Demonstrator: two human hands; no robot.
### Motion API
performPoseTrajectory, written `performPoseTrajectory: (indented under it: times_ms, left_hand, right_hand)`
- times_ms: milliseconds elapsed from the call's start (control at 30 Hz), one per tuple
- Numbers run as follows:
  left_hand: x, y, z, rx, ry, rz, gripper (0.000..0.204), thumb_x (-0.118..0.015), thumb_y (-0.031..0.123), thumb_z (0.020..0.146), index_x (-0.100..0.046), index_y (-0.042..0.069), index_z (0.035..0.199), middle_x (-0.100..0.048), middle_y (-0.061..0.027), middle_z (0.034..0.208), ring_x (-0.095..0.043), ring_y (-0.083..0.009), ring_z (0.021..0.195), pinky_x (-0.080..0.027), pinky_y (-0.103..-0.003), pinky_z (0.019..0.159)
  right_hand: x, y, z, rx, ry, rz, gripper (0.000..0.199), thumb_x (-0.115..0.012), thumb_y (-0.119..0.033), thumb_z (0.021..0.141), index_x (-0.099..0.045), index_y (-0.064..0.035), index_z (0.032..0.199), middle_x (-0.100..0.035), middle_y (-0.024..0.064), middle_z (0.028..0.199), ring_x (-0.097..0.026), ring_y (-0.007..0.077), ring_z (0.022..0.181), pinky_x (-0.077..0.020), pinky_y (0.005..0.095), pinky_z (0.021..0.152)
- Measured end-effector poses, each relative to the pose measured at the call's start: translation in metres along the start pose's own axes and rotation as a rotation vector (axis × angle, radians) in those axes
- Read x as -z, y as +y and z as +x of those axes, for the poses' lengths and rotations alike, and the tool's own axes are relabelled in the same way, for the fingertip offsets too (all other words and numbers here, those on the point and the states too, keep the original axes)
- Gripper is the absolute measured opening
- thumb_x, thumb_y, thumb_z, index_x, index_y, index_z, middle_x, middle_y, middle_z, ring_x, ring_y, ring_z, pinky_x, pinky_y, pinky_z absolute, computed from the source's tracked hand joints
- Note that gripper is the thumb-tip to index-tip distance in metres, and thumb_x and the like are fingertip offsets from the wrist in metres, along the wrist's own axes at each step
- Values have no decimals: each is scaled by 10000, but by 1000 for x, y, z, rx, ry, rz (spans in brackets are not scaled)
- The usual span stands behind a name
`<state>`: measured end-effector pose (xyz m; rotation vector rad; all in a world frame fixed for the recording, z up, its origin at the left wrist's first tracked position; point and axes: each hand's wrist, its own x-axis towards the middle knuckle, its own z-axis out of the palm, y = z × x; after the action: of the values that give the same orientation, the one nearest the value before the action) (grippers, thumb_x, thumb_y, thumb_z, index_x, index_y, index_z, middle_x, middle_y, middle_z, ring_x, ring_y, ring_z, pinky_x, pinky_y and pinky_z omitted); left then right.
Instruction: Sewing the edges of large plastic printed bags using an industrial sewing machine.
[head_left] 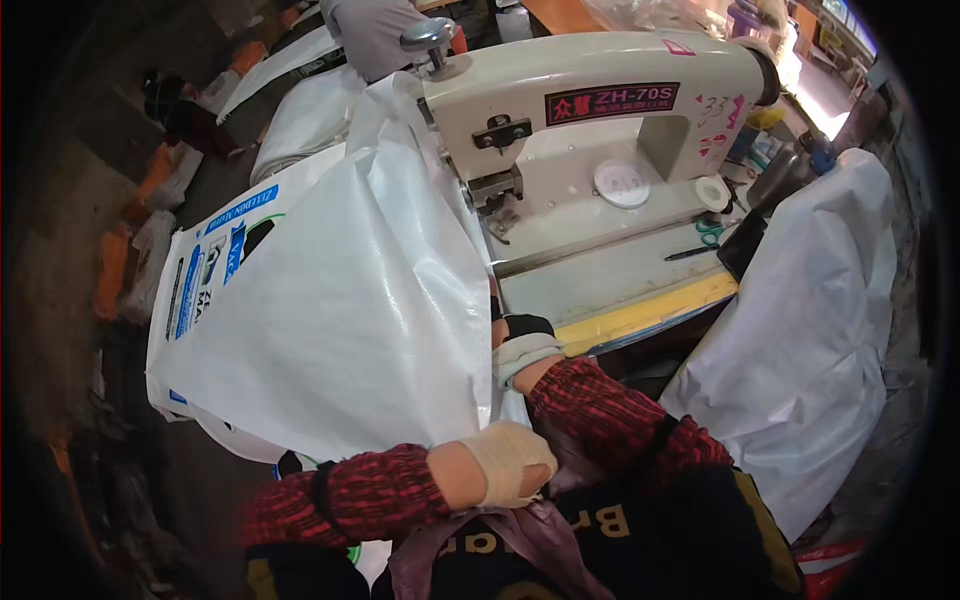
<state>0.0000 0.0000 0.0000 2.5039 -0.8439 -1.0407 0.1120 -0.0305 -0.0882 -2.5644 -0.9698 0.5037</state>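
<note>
A large white woven plastic sack with blue and black print hangs from the sewing machine, its upper edge by the needle area. My left hand, wrapped in a beige bandage, is curled closed at the sack's lower right corner, close to my lap. What its fingers hold is hidden. My right hand, with a black covering and a pale wrap at the wrist, reaches up beside the sack's right edge, at the front of the machine table. The sack hides its fingers.
Teal-handled scissors, a black pen and a white tape roll lie on the machine bed. Another white sack bulges at the right. More folded white sacks lie behind on the left. A person is at the far side.
</note>
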Motion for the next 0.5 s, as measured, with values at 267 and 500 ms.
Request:
performPoseTrajectory:
  times_ms: [267,500]
  left_hand:
    - [13,-7,10,1,117,95,130,-636,206,636,-640,78,659,-625,-108,672,-619,-310,692,-484,-396,590]
    - [76,-85,30,287,292,380,165,-697,266,634,-656,113,677,-634,-77,707,-626,-269,699,-487,-371,609]
  right_hand:
    - [-8,21,6,95,16,40,224,-422,-204,804,-466,-1,887,-576,227,683,-592,406,615,-449,481,522]
    - [29,33,57,58,-133,1030,480,-518,-229,848,-419,-98,1299,-613,86,1013,-593,187,881,-465,308,769]
